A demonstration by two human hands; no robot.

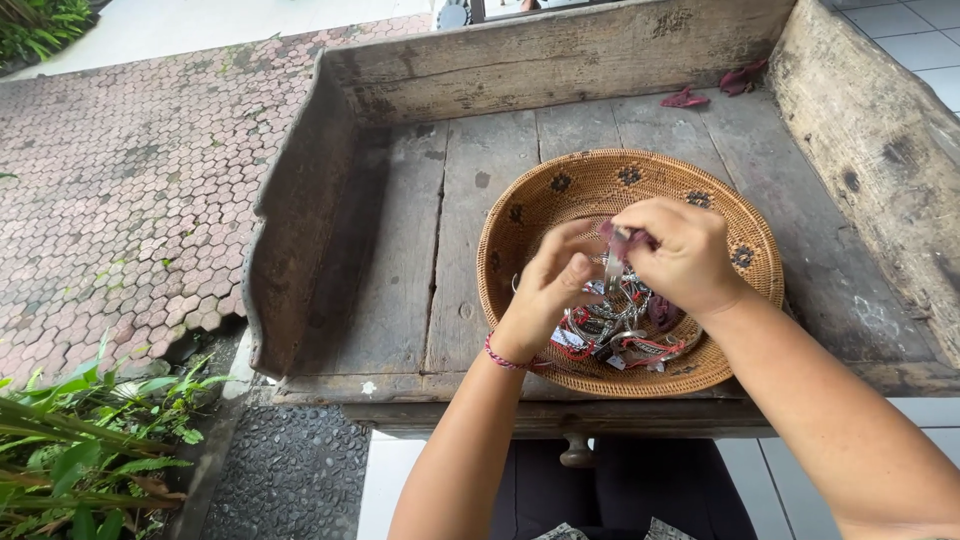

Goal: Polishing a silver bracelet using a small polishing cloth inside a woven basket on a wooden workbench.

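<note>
A round woven basket (540,205) sits on an old wooden table (400,250). Inside it lies a heap of small trinkets (620,335), metal rings with red and white tags. My left hand (545,290) and my right hand (680,255) meet over the basket's middle, both pinching one small silver and pink trinket (615,245) held just above the heap. My left wrist wears a red braided bracelet (500,357). The hands hide part of the heap.
The table has raised wooden sides at the left (290,230), back (560,55) and right (880,150). Two dried red petals (710,90) lie at the back. Brick paving (120,190) and green plants (80,440) are to the left.
</note>
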